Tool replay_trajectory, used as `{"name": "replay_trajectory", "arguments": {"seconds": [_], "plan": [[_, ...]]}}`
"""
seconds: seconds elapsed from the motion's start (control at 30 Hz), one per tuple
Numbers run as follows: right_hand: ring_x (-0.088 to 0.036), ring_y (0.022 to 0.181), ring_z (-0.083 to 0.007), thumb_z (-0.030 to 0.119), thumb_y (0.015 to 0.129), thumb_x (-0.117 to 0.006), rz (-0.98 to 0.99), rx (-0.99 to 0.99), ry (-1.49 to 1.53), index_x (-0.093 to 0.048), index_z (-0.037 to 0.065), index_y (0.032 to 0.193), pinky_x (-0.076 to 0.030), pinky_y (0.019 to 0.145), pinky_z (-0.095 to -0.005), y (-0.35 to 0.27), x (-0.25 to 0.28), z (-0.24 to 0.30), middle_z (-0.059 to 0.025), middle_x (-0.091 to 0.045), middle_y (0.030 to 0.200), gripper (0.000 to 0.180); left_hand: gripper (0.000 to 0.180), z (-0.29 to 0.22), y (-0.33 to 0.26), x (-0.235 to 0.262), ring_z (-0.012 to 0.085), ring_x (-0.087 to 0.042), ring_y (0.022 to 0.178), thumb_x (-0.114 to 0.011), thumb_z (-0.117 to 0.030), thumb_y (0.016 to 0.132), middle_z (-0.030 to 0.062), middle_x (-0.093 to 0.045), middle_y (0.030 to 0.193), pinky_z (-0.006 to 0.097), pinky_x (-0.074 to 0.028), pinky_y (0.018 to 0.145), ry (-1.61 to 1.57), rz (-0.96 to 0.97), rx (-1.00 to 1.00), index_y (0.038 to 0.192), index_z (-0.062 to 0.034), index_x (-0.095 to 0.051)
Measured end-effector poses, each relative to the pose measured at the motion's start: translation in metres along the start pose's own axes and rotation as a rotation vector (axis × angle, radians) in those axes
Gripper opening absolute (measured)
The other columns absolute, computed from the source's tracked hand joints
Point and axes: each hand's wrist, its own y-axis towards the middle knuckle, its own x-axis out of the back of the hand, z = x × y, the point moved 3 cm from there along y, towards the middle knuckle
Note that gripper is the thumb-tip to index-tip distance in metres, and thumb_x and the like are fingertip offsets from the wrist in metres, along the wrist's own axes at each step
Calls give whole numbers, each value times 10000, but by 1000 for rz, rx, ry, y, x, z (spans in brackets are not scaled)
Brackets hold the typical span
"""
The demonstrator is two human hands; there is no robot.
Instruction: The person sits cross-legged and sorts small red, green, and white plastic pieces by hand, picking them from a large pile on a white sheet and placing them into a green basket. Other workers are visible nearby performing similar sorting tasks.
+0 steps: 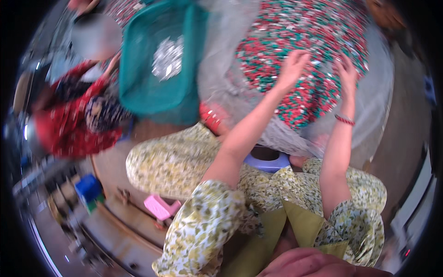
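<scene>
A broad heap of small red, green and silvery-white pieces lies on a large translucent plastic sheet in front of me. The pieces are too small and blurred to tell their kind. Over the heap, my left hand reaches in with its fingers apart and slightly bent. My right hand, a red beaded bracelet on its wrist, is a little to the right with its fingers spread. Both hands touch or hover just above the pieces; which one, I cannot tell. No held thing shows in either.
A teal plastic tub with shiny silvery pieces stands to the left of the heap. Beyond it sits a person in red patterned clothes. A purple plastic stool is between my legs. Pink and blue plastic items lie lower left.
</scene>
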Motion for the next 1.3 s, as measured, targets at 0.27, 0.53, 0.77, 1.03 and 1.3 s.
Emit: {"name": "replay_trajectory", "arguments": {"seconds": [0.27,0.53,0.77,1.03,1.3], "plan": [[-594,905,-299,53,810,-550,306,62,-756,-674,122,994,-462,841,-370,43,-2,-94,-148,-630,970,232,182,43,-4,27,125,-602,643,-518,-157,888,75,-649,762,263,-468,573,825,-23,-169,998,-33,-594],[-517,946,-259,72,743,-585,154,295,-902,-694,136,879,-477,810,-374,36,-33,-107,-81,-533,924,185,192,-17,5,39,142,-599,632,-478,-132,910,74,-634,747,290,-466,598,1036,-170,-183,1021,-30,-596],[-428,1118,-286,81,760,-544,92,259,-1154,-607,52,891,-377,866,-521,17,-34,-105,-120,-506,1103,148,184,-8,-7,19,158,-600,763,-522,-62,869,96,-622,886,278,-471,668,999,-47,-363,1036,-23,-589],[-581,790,-205,202,702,-683,173,258,-341,-692,76,799,-459,752,-333,4,-54,-5,-65,-624,780,159,241,-28,-14,35,111,-579,805,-554,-108,872,47,-612,939,236,-467,660,906,-37,-242,1106,-53,-571],[-556,748,-61,199,833,-621,663,-97,156,-670,74,1011,-457,660,-226,-6,-70,18,-6,-634,854,223,274,-36,3,34,74,-578,627,-597,-62,837,40,-624,822,200,-454,534,571,-9,-30,1108,-28,-571]]}}
